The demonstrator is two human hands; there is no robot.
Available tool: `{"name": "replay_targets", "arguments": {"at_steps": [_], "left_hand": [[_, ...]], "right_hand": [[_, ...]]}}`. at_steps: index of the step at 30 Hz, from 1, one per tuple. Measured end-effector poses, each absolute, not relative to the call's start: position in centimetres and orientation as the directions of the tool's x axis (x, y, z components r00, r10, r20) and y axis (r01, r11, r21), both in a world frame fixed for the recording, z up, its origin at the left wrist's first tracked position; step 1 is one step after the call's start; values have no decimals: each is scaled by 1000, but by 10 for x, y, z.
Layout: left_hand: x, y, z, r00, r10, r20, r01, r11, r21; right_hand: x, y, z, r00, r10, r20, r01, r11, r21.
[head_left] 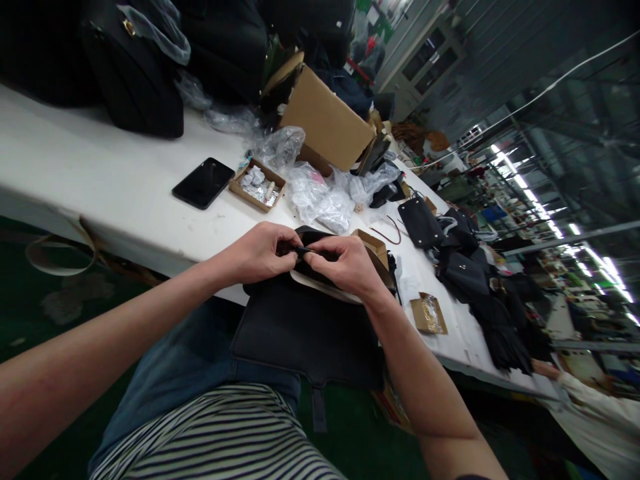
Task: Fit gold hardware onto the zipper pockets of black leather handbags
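Note:
A black handbag (310, 327) rests at the table's front edge, its flap hanging down toward my lap with a narrow strap tab at the bottom. At the bag's open mouth, my left hand (265, 250) pinches a small dark strip between thumb and fingers. My right hand (345, 260) grips the same dark strip from the other side, thumb and forefinger close to the left ones. What the strip belongs to cannot be made out. A pale lining edge shows below the right fingers.
On the white table (125, 180) lie a black phone (204, 183), a small box of metal parts (257, 185), clear plastic bags (325, 200) and a large cardboard box (327, 117). Another small box (429, 313) and black bags (465, 273) are at right. A person's sleeve (595, 400) shows far right.

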State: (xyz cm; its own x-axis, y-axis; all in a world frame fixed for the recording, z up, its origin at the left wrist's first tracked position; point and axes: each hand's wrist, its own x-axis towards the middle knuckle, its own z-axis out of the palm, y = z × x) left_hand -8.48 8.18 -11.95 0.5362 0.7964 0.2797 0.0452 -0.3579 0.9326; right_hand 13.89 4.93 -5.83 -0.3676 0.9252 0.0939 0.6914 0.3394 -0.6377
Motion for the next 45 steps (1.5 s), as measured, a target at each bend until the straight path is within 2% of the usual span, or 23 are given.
{"name": "replay_targets", "arguments": {"at_steps": [6,11,13,17,19,26,33,36,41,45], "left_hand": [[-85,83,-121,532,803,270,71,-360,930],[-85,82,-117,514,801,306,141,-431,891],[-85,81,-114,513,792,331,159,-467,870],[-85,78,-112,513,798,318,176,-460,870],[-85,77,-112,495,807,323,187,-462,867],[-86,80,-112,511,810,288,203,-439,875],[-84,81,-107,515,795,321,246,-495,833],[-84,80,-103,520,779,350,272,-539,797],[-86,83,-98,591,727,350,354,-623,697],[-88,82,-95,639,703,313,443,-669,597]], "right_hand": [[128,43,-56,-370,908,197,781,419,-463],[121,38,-56,-325,912,248,856,396,-334],[123,37,-57,-351,902,253,829,425,-363],[131,36,-58,-389,893,225,720,447,-531],[133,36,-58,-358,899,252,709,438,-552],[131,38,-60,-343,898,277,718,441,-539],[138,43,-56,-466,851,243,675,520,-524],[141,40,-54,-488,844,223,673,526,-520],[145,35,-56,-422,881,215,719,469,-512],[141,36,-53,-434,886,164,794,462,-396]]}}
